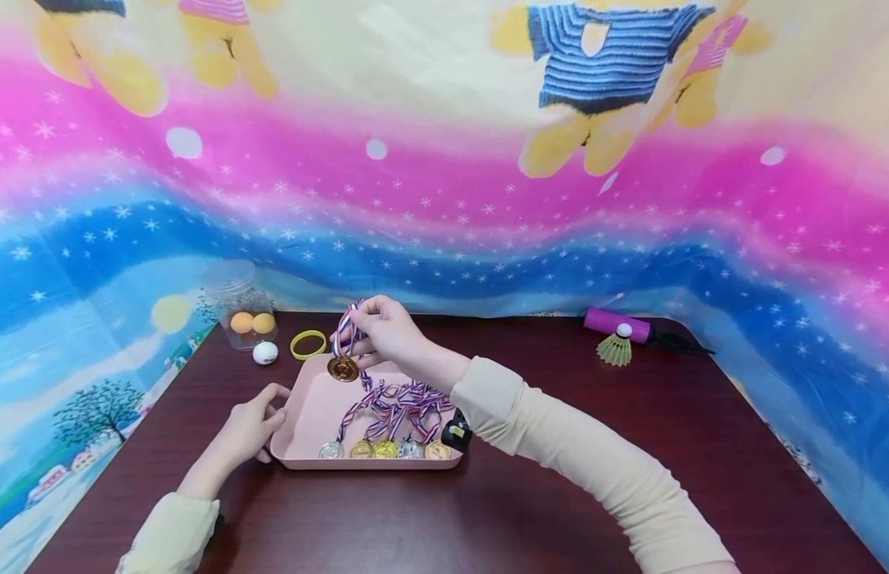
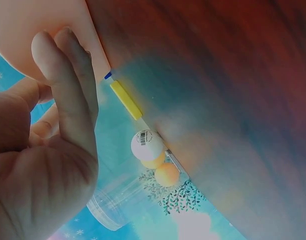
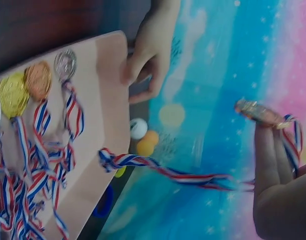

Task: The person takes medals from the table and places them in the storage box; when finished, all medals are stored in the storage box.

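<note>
My right hand [image 1: 395, 339] pinches the red, white and blue ribbon of a gold-coloured medal [image 1: 343, 368] above the back of a pink tray [image 1: 295, 434]. In the right wrist view, the medal [image 3: 260, 113] lies against the fingers, and its ribbon [image 3: 178, 175] trails down to a knot over the tray. Several more medals, among them a silver one [image 1: 331, 450] and a yellow-gold one [image 1: 385, 450], line the tray's front side, their ribbons [image 1: 397, 406] tangled behind them. At the tray's left rim, my left hand [image 1: 245, 424] rests with loosely bent fingers touching the outside wall.
Behind the left hand stand a clear jar [image 1: 236, 299] with orange balls [image 1: 263, 322], a white ball [image 1: 265, 352] and a yellow band [image 1: 308, 345]. A blue band [image 3: 104, 201] lies beside the tray. Back right are a purple pump [image 1: 616, 324] and a shuttlecock [image 1: 615, 349]. A printed curtain [image 1: 444, 263] encloses the table.
</note>
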`<state>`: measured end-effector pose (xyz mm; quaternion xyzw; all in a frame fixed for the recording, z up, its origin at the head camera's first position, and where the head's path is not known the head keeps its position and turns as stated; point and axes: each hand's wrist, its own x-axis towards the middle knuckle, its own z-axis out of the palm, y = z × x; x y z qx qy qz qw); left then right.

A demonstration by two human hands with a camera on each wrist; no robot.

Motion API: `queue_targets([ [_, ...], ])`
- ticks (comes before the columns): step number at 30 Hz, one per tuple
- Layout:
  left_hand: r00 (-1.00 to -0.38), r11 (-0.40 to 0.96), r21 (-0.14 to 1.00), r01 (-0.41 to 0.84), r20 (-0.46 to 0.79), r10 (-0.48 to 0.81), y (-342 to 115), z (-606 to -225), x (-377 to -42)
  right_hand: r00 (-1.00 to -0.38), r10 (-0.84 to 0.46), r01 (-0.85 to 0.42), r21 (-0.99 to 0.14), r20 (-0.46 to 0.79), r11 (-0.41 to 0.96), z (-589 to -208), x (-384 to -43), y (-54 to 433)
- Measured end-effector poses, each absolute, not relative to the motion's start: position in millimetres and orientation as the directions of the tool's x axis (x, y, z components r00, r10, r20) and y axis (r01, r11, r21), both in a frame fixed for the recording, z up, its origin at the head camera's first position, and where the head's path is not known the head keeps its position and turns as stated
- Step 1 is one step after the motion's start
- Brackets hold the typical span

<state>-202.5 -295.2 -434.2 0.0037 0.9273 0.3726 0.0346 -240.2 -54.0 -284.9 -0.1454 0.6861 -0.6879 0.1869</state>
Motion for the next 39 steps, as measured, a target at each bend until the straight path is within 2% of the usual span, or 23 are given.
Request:
queue_targets([
  [10, -0.998, 0.722, 0.691, -0.013, -0.053, 0.033, -290, -433, -206, -0.906, -0.413, 0.091, -0.996, -0.093, 0.023, -319, -259, -53],
  [22, -0.999, 0.720, 0.694, -0.010, -0.042, 0.026, -292, -435, -205, -0.946, -0.295, 0.130, -0.991, -0.134, 0.032, -350, -264, -62],
  [35, -0.999, 0.724, 0.690, -0.016, -0.046, 0.021, -293, -435, -204, -0.904, -0.366, 0.262, -0.963, -0.220, -0.069, -378, -254, -75],
  [39, -0.999, 0.727, 0.686, -0.015, -0.042, 0.020, -294, -435, -203, -0.890, -0.394, 0.274, -0.960, -0.230, -0.059, -384, -249, -80],
])
